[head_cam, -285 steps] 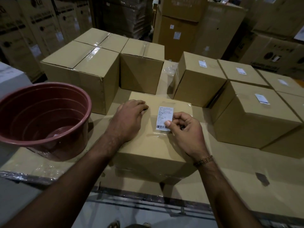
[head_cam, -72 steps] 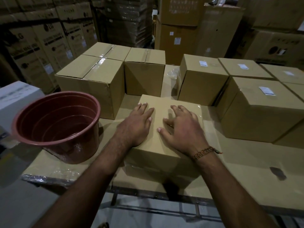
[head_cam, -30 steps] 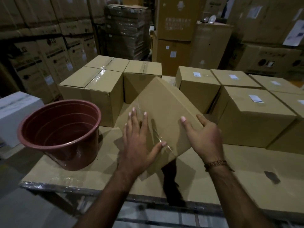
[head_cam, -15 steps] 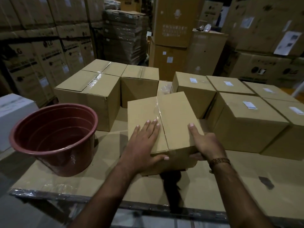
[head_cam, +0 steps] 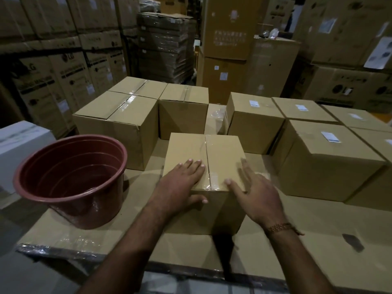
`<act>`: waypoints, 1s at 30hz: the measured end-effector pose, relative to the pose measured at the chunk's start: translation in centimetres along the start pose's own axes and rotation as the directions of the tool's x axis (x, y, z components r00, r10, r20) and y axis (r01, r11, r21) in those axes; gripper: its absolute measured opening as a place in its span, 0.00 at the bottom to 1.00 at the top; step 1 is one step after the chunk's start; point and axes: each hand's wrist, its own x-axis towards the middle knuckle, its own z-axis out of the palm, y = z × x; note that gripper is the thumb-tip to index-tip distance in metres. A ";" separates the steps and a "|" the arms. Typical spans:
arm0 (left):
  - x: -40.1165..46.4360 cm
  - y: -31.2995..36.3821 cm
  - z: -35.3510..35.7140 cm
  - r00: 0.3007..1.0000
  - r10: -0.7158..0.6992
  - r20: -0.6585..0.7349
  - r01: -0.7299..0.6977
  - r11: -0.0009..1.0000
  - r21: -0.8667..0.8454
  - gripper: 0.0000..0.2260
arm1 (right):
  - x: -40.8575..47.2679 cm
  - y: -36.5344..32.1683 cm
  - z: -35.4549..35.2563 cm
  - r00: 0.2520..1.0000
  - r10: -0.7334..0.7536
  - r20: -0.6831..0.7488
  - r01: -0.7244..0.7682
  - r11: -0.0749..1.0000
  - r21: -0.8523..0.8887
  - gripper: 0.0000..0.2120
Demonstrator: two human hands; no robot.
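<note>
Flipping done, I guess? The plain brown cardboard box (head_cam: 220, 158) sits flat on the cardboard-covered table (head_cam: 297, 251), near the front edge, with its clear-taped seam (head_cam: 206, 158) facing up. Left hand (head_cam: 180, 187) lies flat on top, thumb down the near face, nothing clamped. Right hand (head_cam: 256, 192) is spread wide at the right front corner and blurred, so I can't tell if it's touching. What goes wrong from here? (packer_42)

Probably a lopsided push. Only one palm really bears on it, so the box could swivel into the labelled cardboard boxes (head_cam: 326, 160) to its right, or slide toward the round reddish-brown plastic tub (head_cam: 70, 177) on the left. Slick tape under the fingers doesn't help. Versus half a second ago: the box was tipped up with both hands gripping it, and now it's down and level. The white barcode label that was on top nine seconds back is out of sight. (tapehead)
</note>
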 end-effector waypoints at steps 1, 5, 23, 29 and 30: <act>0.1 -0.3 -0.1 1.000 -0.016 -0.014 0.016 1.000 -0.013 0.44 | 0.2 0.0 0.1 0.994 -0.036 0.099 0.038 0.999 -0.016 0.46; 0.4 -1.5 -0.9 0.998 -0.047 -0.032 0.046 0.999 -0.012 0.42 | 1.3 -0.1 1.8 0.989 -0.069 0.130 0.077 0.995 -0.059 0.49; 3.8 -18.3 -10.1 0.890 -0.276 -0.362 0.207 0.954 -0.218 0.16 | 11.9 -6.1 8.0 0.997 0.061 0.050 -0.062 0.998 0.023 0.44; 6.9 -24.1 -8.9 0.909 -0.292 -0.298 0.223 0.944 -0.244 0.20 | 16.2 -7.8 9.0 0.995 0.078 0.064 -0.079 0.997 0.025 0.44; 7.4 -24.8 -8.5 0.919 -0.287 -0.270 0.221 0.943 -0.250 0.21 | 16.7 -8.1 9.1 0.995 0.080 0.066 -0.082 0.996 0.025 0.43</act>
